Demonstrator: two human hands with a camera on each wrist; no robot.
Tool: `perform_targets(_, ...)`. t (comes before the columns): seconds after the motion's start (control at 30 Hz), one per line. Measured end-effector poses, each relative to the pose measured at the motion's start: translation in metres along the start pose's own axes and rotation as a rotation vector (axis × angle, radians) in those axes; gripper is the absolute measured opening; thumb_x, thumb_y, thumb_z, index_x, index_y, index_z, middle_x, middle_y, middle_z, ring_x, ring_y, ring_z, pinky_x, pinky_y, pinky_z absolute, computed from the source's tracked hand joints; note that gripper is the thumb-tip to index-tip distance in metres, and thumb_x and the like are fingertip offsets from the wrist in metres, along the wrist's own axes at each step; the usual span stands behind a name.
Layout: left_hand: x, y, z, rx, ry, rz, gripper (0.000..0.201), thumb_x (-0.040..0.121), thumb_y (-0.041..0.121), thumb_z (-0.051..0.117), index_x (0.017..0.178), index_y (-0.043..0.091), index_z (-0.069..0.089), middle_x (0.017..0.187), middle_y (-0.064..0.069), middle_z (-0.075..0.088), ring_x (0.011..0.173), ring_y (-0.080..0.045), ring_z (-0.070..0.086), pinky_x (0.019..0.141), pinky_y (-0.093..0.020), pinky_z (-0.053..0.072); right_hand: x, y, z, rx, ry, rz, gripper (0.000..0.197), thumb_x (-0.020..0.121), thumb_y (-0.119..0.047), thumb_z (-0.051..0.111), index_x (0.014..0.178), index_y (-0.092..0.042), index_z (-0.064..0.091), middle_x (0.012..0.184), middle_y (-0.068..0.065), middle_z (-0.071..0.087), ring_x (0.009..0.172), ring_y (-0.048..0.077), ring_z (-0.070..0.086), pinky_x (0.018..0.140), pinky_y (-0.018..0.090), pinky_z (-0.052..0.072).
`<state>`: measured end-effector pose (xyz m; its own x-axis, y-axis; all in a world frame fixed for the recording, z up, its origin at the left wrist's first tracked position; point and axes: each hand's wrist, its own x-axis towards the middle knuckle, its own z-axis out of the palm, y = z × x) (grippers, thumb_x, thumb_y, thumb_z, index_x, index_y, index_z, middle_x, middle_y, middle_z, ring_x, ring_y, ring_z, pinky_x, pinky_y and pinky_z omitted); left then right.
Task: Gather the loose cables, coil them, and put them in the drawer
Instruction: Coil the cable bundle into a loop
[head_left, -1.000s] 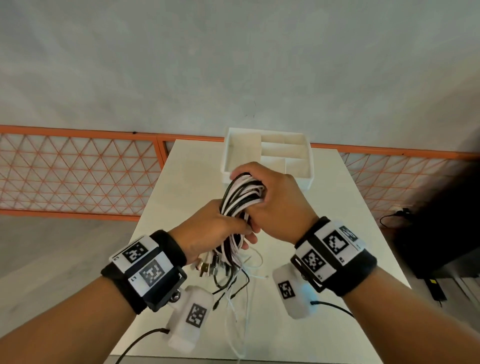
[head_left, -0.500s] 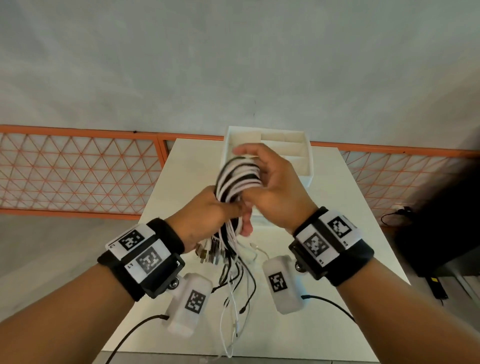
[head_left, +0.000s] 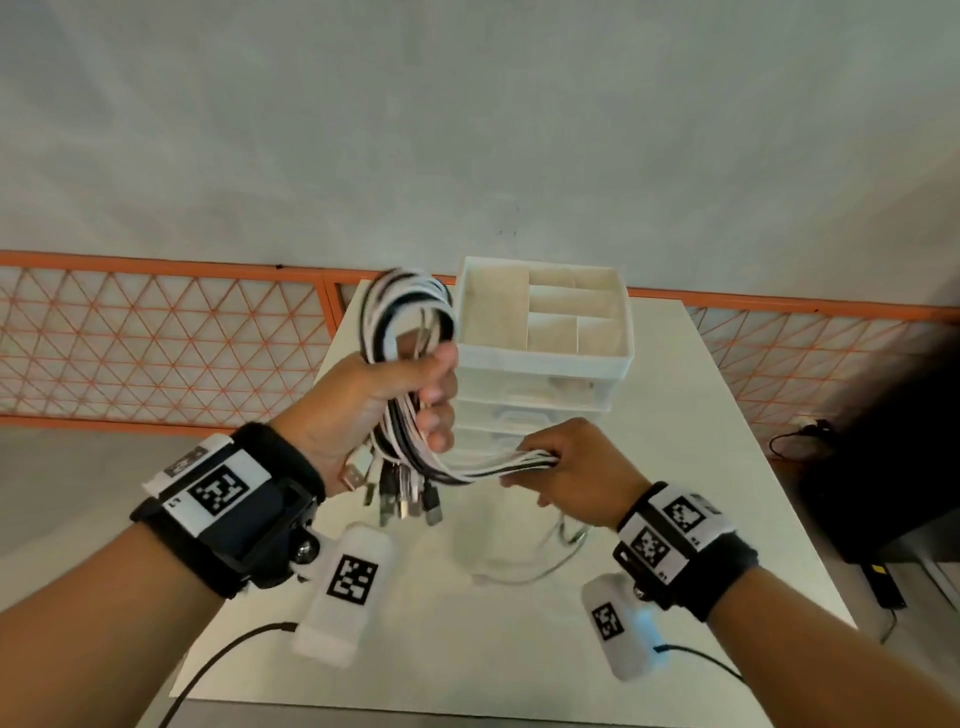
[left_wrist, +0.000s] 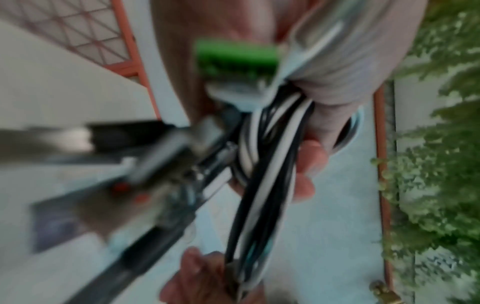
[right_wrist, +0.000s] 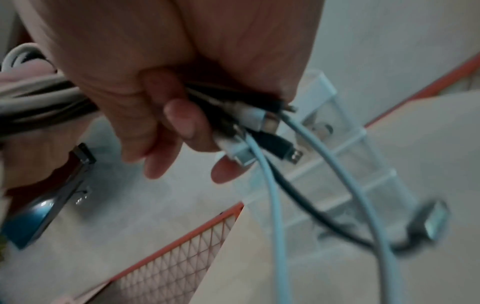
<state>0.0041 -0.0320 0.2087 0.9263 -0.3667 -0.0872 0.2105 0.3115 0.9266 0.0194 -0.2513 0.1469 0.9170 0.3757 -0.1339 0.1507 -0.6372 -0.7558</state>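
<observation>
**Two hands gripping one bundle of cables above the tabletop**

Two hands are sharing the load as I am watching the feeds. My left hand (head_left: 387, 395) is curling its fingers tight round the bundle of cables (head_left: 410, 332), black and white strands mixed, with a loop arching up above the fist and a cluster of plugs (head_left: 400, 493) dangling just below it. My right hand (head_left: 576, 467) is pinching the same strands further along, so a short span is sagging between the two fists. In the right wrist view, connector ends (right_wrist: 262, 127) are poking out past the curled fingers (right_wrist: 179, 121), and a pale cable and a black one are trailing down from them. The left wrist view is blurring badly, though strands are showing against the fingers.

Just behind the hands, the white drawer unit (head_left: 618, 358) is standing on the white tabletop (head_left: 675, 467), its open top tray divided into compartments. Beyond the tabletop an orange mesh fence (head_left: 156, 338) is running along a pale wall.
</observation>
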Motion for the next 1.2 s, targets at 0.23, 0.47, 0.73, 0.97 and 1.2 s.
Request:
perform_targets(0.23,-0.006,-0.017,0.028,0.703,0.004,-0.213,0.022,0.080,0.028,0.080,0.081,0.014,0.064,0.051,0.006,0.055,0.050,-0.012,0.051,0.056,-0.024,0.047,0.014,-0.024,-0.028,-0.334,0.147,0.055,0.031,0.076,-0.023,0.063,0.046,-0.017,0.058,0.047,0.002,0.048,0.048,0.022,0.045,0.046,0.025,0.033)
perform_targets(0.47,0.010,-0.038,0.030,0.849,0.318,-0.149,0.030,0.075,0.035,0.081,0.074,0.007,0.069,0.060,-0.003,0.071,0.055,-0.015,0.064,0.067,-0.032,0.053,0.006,-0.055,-0.027,-0.351,0.300,0.146,0.009,0.075,-0.015,0.059,0.074,-0.024,0.059,0.074,-0.006,0.047,0.078,0.026,0.054,0.063,0.025,0.042)
perform_targets(0.73,0.013,-0.038,0.021,0.702,0.386,-0.020,0.006,0.088,0.011,0.066,0.089,0.011,0.071,0.077,-0.005,0.077,0.077,-0.020,0.073,0.080,-0.040,0.057,-0.001,-0.054,-0.038,-0.017,0.188,-0.010,0.023,0.089,-0.030,0.070,0.074,-0.014,0.064,0.063,-0.004,0.063,0.057,0.013,0.060,0.054,0.023,0.046)
perform_targets(0.97,0.013,-0.034,0.019,0.497,0.344,-0.032,0.016,0.095,0.023,0.063,0.095,0.007,0.065,0.075,-0.008,0.070,0.067,-0.018,0.072,0.065,-0.031,0.055,-0.009,-0.045,-0.040,0.209,0.199,-0.062,0.034,0.103,-0.023,0.052,0.071,-0.018,0.065,0.071,0.005,0.073,0.046,0.012,0.055,0.057,0.025,0.048)
perform_targets(1.2,0.017,-0.026,0.045,0.481,0.253,0.002,0.052,0.073,0.069,0.054,0.074,0.018,0.062,0.061,0.002,0.063,0.057,-0.012,0.065,0.053,-0.020,0.049,-0.005,-0.053,0.010,0.093,0.576,-0.319,0.026,0.098,-0.009,0.045,0.080,-0.007,0.064,0.065,0.002,0.062,0.055,0.014,0.056,0.052,0.028,0.045)
